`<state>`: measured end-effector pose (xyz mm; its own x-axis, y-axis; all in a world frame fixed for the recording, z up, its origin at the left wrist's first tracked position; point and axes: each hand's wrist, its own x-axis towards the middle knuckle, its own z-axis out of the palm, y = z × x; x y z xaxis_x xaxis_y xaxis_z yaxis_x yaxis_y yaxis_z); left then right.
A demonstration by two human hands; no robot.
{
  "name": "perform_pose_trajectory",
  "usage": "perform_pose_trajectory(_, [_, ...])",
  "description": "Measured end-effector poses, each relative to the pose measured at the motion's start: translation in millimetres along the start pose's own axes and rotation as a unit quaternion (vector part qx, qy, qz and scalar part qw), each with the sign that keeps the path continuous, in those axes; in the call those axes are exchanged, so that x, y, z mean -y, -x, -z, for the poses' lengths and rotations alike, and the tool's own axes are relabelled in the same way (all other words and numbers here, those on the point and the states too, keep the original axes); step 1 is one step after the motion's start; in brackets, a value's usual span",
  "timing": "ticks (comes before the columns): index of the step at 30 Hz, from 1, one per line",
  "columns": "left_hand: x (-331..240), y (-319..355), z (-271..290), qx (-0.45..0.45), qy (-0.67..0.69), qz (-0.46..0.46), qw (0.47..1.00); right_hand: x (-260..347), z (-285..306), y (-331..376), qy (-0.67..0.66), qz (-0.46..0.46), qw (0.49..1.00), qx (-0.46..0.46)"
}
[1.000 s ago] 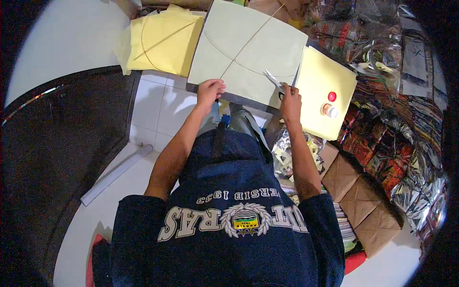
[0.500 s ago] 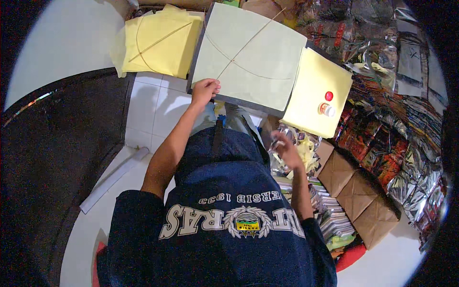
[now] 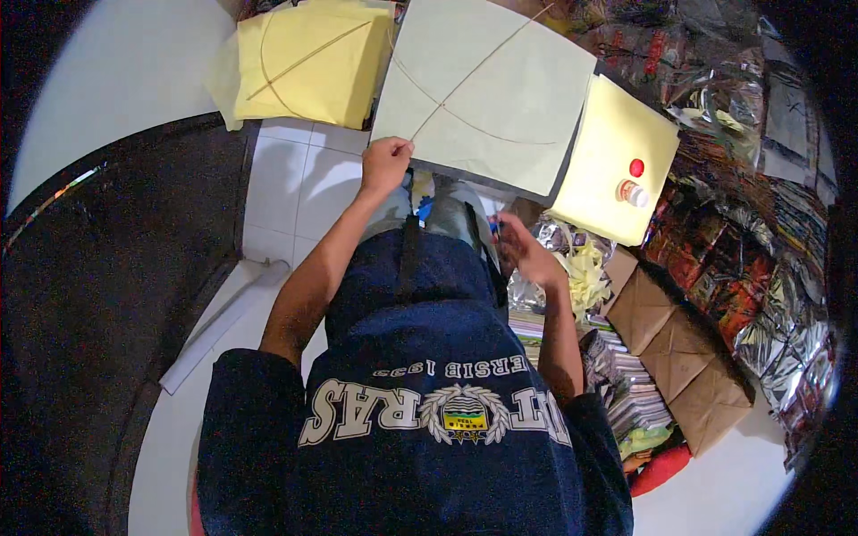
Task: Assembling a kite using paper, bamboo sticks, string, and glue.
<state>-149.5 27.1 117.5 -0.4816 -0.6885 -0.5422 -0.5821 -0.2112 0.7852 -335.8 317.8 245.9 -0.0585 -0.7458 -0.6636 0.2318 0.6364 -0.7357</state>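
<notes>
A pale green paper kite (image 3: pixel 500 98) with a thin crossed stick frame lies on the floor in front of me. My left hand (image 3: pixel 384 165) is closed on its near corner, holding it down. My right hand (image 3: pixel 527 252) is down by my right knee, away from the kite. Its fingers curl around a small blue object (image 3: pixel 494 228) that is too small to identify. My dark blue shirt (image 3: pixel 420 393) fills the lower middle of the view.
A stack of yellow kites (image 3: pixel 304 62) lies at the far left. A yellow paper pile (image 3: pixel 608 143) at the right carries a red cap (image 3: pixel 635 167) and a small bottle (image 3: pixel 631 192). Yellow scraps (image 3: pixel 583 268), brown paper packages (image 3: pixel 661 330) and shiny foil packets (image 3: pixel 760 268) crowd my right. A dark mat (image 3: pixel 89 286) lies at the left.
My right hand has pulled back from the kite's right edge down to my right knee. My left hand has stayed on the kite's near corner.
</notes>
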Motion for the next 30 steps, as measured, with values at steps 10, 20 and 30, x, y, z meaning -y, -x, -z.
perform_pose_trajectory(10, [-2.7,9.4,18.5,0.070,0.220,0.005,0.973,22.1,-39.5,-113.0,-0.329,-0.114,0.921,0.173])
perform_pose_trajectory(20, [-16.7,23.4,39.0,0.168,0.411,0.033,0.895,19.6,-37.2,-113.9,-0.338,-0.105,0.919,0.172])
perform_pose_trajectory(30, [-24.2,37.1,42.2,0.190,0.380,0.030,0.905,32.5,-23.1,-108.6,-0.276,-0.082,0.935,0.207])
